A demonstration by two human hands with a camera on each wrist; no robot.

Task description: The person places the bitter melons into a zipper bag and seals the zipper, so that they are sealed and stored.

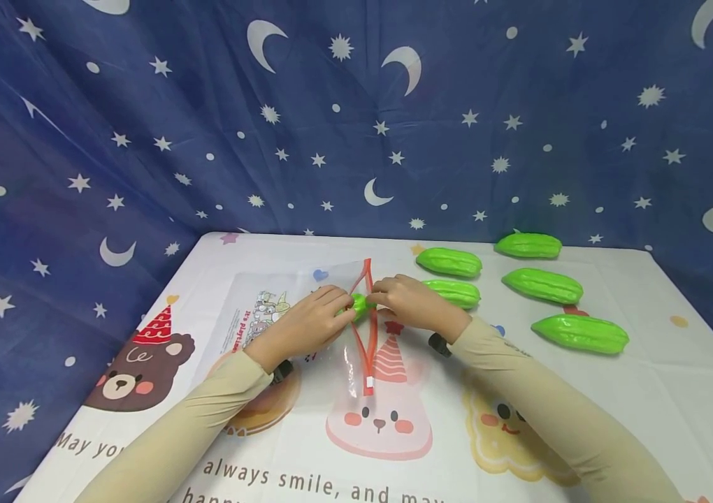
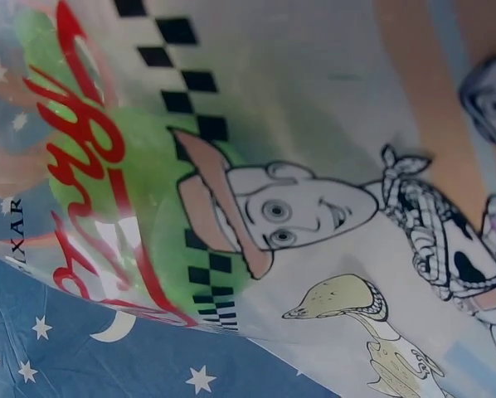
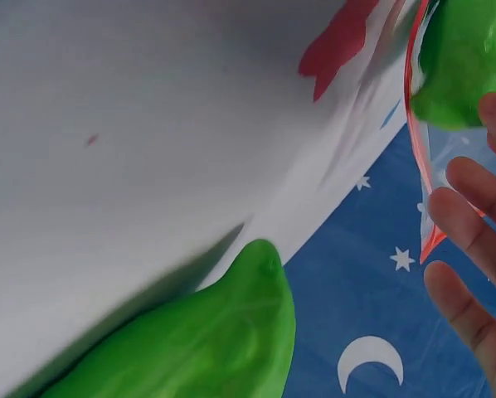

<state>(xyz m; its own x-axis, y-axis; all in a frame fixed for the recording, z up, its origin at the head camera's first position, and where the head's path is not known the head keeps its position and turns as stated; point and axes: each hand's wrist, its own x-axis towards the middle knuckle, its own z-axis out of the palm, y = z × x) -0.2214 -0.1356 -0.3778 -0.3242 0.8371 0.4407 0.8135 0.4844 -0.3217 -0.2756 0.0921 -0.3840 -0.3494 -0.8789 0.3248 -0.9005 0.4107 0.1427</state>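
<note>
Green vegetable (image 1: pixel 360 306) inside clear printed bag (image 1: pixel 334 370), near red-edged mouth (image 1: pixel 372 353), pinched in curled fingers of left hand (image 1: pixel 309 320); right hand (image 1: pixel 414 304) at same mouth, fingers slightly bent, grip impossible to tell; five more vegetables (image 1: pixel 581 334) spread to right on cloth-covered worktop (image 1: pixel 677 370).

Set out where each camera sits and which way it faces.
Head: worn on the head, facing forward and down at the pouch and table; left hand, right hand and sleeves show.
Left wrist: worn there, facing the pouch's printed side; no hand clearly shows.
Right wrist: worn there, facing the table and curtain; fingers show.
Head and right wrist share the pouch's red edge.
</note>
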